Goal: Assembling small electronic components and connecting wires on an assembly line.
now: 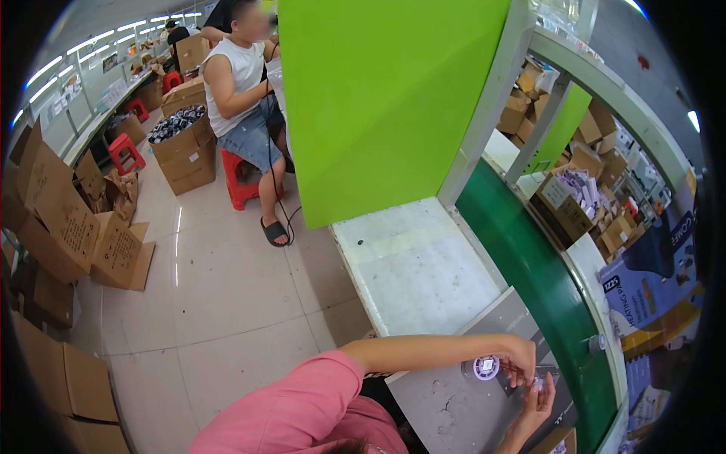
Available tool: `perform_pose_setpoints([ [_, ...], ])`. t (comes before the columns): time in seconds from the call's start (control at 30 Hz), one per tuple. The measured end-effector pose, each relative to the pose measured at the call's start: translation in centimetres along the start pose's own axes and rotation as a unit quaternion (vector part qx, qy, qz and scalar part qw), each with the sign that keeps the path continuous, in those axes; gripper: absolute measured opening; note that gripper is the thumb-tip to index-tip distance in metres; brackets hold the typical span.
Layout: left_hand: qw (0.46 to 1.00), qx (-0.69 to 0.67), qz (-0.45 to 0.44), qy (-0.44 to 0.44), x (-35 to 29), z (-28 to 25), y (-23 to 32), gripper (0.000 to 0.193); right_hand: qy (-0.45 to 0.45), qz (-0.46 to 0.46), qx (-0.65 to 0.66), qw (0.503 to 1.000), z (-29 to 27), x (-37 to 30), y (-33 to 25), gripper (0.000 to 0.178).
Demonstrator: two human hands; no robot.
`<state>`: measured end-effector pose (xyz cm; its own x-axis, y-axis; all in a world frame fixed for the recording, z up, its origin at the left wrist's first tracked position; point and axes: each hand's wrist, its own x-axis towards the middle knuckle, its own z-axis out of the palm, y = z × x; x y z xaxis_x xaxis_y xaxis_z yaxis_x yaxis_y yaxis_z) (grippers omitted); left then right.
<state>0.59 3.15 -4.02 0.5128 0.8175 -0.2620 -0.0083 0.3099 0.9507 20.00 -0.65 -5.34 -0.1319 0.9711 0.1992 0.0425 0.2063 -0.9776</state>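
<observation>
My left hand [519,356] reaches across from the pink sleeve and grips a small round white object with a purple face [485,368] just above a grey mat [446,412]. Just below it, my right hand [535,408] comes up from the lower edge, its fingertips pinched on a small clear piece [539,383]. The two hands nearly touch. What lies under the fingers is hidden.
A white bench top [416,265] lies beyond the mat, with a green partition [378,98] behind it and a green conveyor belt [529,265] on the right. A seated person [242,83] works at the back left on a red stool. Cardboard boxes [68,219] line the floor.
</observation>
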Motion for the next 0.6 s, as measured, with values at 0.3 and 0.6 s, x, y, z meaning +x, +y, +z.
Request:
perform_pose_setpoints([
  [0.3,0.996,0.030,0.082,0.006,0.2,0.5,-1.0,0.010,-0.057,-0.025,-0.070,0.996,-0.8,0.3,1.0,0.022],
  [0.6,0.973,0.129,0.136,0.135,-0.3,1.7,-1.0,0.010,-0.063,0.001,-0.071,0.995,-0.9,0.5,1.8,0.013],
])
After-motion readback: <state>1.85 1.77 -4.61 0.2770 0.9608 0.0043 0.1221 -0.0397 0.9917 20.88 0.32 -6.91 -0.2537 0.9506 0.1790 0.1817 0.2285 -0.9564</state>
